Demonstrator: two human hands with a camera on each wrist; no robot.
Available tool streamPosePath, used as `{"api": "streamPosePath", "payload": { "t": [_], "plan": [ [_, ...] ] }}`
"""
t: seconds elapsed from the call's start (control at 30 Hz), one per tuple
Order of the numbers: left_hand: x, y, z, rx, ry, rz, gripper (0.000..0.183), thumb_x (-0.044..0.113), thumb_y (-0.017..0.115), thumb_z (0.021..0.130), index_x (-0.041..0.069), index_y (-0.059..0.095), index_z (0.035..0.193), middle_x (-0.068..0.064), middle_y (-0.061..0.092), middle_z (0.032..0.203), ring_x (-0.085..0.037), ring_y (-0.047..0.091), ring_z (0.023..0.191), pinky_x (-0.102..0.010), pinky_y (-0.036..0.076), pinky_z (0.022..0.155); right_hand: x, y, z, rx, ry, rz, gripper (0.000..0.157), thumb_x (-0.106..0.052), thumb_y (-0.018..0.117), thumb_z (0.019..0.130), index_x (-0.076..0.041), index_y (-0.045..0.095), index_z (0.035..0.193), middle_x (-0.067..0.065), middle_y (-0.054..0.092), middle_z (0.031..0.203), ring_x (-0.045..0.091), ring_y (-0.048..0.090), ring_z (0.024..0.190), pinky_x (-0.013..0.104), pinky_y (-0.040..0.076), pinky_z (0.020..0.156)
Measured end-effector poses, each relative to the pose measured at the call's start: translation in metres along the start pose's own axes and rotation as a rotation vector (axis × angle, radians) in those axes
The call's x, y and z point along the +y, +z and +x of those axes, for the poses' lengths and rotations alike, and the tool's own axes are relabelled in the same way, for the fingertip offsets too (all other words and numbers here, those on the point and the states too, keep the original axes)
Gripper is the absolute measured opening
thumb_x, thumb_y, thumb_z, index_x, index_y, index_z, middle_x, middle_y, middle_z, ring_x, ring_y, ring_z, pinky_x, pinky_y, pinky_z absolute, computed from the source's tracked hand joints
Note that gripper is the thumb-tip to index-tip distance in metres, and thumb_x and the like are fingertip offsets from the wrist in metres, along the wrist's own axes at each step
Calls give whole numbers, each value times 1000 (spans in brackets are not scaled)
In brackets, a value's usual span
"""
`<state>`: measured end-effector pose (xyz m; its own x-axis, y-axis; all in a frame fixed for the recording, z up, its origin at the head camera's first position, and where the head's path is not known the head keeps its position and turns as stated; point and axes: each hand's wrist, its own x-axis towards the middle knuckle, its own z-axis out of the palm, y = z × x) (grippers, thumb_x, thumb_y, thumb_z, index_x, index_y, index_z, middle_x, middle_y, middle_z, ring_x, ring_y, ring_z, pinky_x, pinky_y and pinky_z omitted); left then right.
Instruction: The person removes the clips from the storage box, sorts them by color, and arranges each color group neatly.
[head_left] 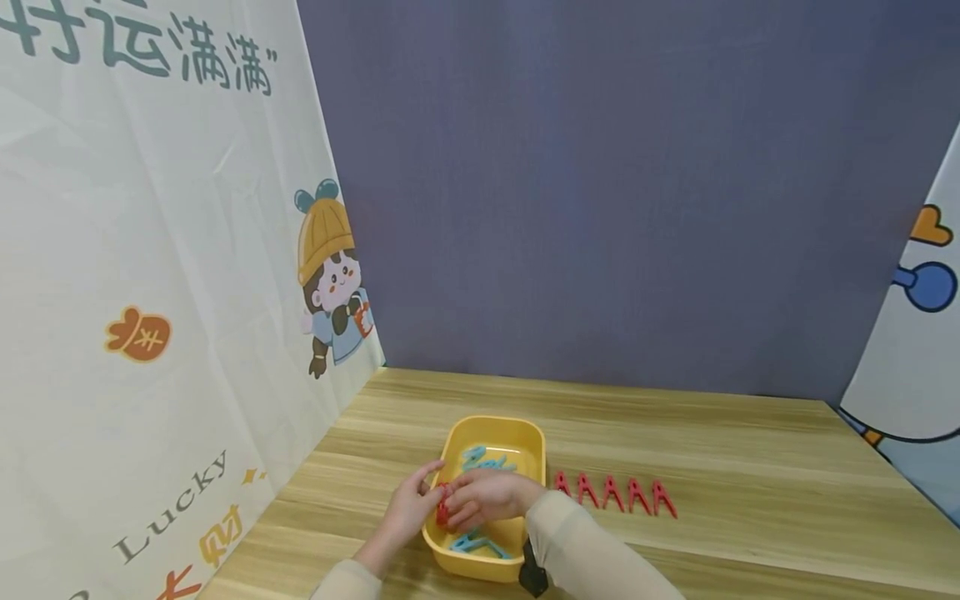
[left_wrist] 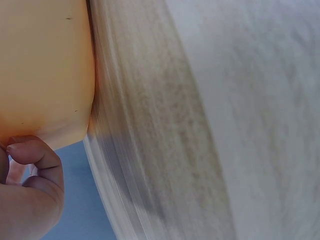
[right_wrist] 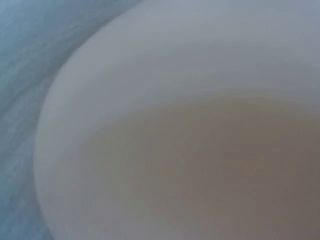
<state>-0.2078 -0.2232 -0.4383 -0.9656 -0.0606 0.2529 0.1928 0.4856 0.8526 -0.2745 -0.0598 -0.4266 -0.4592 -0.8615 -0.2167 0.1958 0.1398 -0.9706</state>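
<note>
A red clothespin is between my two hands, over the left side of a yellow plastic bin. From the left, my left hand holds it with thumb and fingers; in the left wrist view that hand has curled fingers beside the bin's outer wall. My right hand reaches across the bin, its bent fingers on the clothespin and partly covering it. Light blue clothespins lie at the bin's far end, and more blue ones at its near end.
Several red clothespins stand in a row on the wooden table, right of the bin. A black object shows beside the bin's near right corner, by the right sleeve. A dark cloth wall closes off the back.
</note>
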Motion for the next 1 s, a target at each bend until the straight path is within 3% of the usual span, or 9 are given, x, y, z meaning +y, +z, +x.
{"api": "streamPosePath", "payload": {
  "t": [0.23,0.47,0.67,1.0],
  "plan": [
    [0,0,0,-6,-6,-8,38,1,59,84,-5,53,121,1,42,62,-9,39,50,-19,33,44,1,2,-1,-3,9,-20,7,-4,49,92,-1,53,98,11,63,91,22,62,84,44,47,83],
    [0,-1,-1,-9,1,6,39,1,60,84,-4,52,121,1,42,63,-8,38,50,-19,32,43,2,2,-2,41,11,-24,11,-8,53,91,0,52,98,11,60,84,24,63,80,45,48,80],
    [-1,0,-1,-12,-21,6,40,2,60,84,-3,52,123,0,42,65,-9,39,52,-19,33,44,1,-1,-7,72,2,-32,5,-7,52,90,-4,52,94,11,60,79,19,61,72,43,50,78],
    [-1,-1,-1,-10,7,10,41,1,60,82,-4,52,122,0,43,64,-10,40,52,-21,35,45,-10,-6,-17,7,-53,8,7,-8,48,93,-4,52,97,9,60,87,17,62,76,38,50,78]
  ]
}}
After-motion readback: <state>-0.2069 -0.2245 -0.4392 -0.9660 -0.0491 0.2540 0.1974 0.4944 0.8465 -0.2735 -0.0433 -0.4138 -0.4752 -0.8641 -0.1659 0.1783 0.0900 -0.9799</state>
